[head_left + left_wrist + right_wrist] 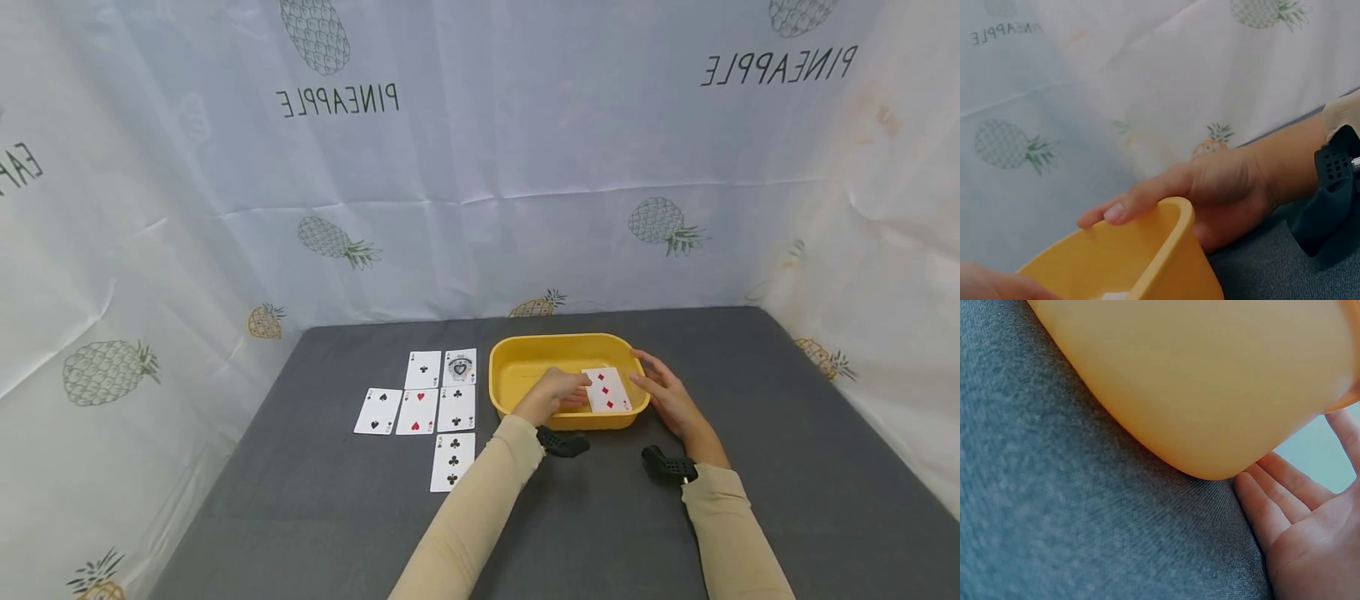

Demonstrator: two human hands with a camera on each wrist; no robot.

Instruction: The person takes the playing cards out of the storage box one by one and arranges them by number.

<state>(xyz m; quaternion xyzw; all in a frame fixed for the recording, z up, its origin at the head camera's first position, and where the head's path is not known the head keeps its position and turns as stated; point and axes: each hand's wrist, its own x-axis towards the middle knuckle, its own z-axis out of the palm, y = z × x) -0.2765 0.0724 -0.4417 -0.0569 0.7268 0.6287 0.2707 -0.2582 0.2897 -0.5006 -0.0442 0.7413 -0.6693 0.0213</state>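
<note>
A yellow plastic basin (525, 343) stands on the dark table. Inside it, at the right end, a three of diamonds card (609, 392) lies face up. My left hand (557, 395) reaches over the front rim, its thumb and fingers pinching the card's left edge. At the basin's right end, my right hand (670, 404) holds the wall. The left wrist view shows the right thumb (1115, 212) over the rim. Low on the basin's outer side, the other fingers (1275, 494) of that hand touch it in the right wrist view.
Left of the basin, face-up cards lie in rows: an ace of clubs (423, 369), an ornate ace (460, 367), a two of spades (378, 411), a two of hearts (417, 412), a two of clubs (456, 408) and a three of clubs (453, 462). A pineapple-print curtain (480, 250) hangs behind.
</note>
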